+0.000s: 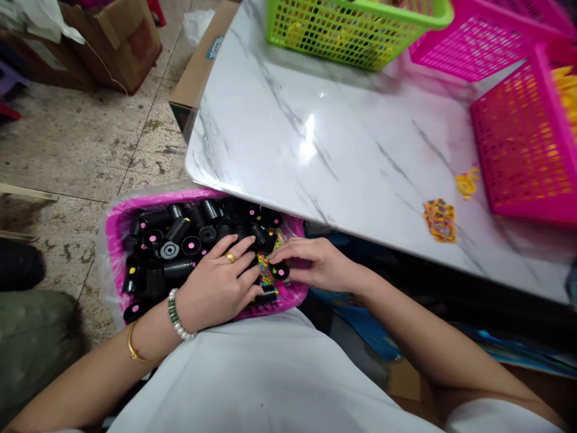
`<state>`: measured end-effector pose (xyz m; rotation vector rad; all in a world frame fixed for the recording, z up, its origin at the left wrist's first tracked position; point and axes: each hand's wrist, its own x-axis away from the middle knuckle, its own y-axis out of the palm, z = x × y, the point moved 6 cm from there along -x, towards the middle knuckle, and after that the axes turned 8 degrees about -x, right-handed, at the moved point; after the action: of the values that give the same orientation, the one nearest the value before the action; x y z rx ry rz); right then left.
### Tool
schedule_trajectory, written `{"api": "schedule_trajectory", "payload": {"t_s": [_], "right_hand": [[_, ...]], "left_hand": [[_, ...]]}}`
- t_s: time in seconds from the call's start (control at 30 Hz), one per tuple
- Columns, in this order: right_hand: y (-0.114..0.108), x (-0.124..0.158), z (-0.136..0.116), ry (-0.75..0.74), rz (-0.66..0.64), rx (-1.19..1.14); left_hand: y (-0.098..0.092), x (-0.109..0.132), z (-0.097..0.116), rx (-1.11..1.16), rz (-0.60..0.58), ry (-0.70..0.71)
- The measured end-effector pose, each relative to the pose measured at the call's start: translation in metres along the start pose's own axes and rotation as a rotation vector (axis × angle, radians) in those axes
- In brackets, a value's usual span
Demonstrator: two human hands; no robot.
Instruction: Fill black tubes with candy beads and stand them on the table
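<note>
A pink basket [116, 224] rests on my lap below the table edge, full of several small black cylinders [178, 230] with pink or yellow dots on their ends. My left hand [219, 282], with a gold ring and bead bracelets, lies on the pile with fingers curled over a tube of coloured beads [265, 272]. My right hand [311, 264] reaches in from the right, its fingers pinched on a black cylinder [280, 271] with a pink dot.
A white marble table [342, 144] stands ahead. On it are a green basket [356, 27] at the back, two pink baskets [523, 144] at right, small orange packets [440, 220] and a yellow piece [466, 183]. Cardboard boxes [121, 42] sit on the tiled floor at left.
</note>
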<state>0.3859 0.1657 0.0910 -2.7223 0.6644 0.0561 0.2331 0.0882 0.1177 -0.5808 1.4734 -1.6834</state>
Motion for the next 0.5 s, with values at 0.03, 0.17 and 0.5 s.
{"api": "schedule_trajectory", "payload": {"t_s": [0.03,0.17,0.5], "right_hand": [[-0.002,0.001,-0.001,0.034,0.024,-0.05],[-0.003,0.0,0.0,0.122,0.11,-0.155],[0.004,0.001,-0.014,-0.097,-0.052,0.201]], "left_hand": [[0.0,0.0,0.0,0.003,-0.001,-0.002],[0.001,-0.001,0.0,0.013,-0.005,-0.008],[0.0,-0.001,-0.001,-0.01,-0.011,-0.023]]}}
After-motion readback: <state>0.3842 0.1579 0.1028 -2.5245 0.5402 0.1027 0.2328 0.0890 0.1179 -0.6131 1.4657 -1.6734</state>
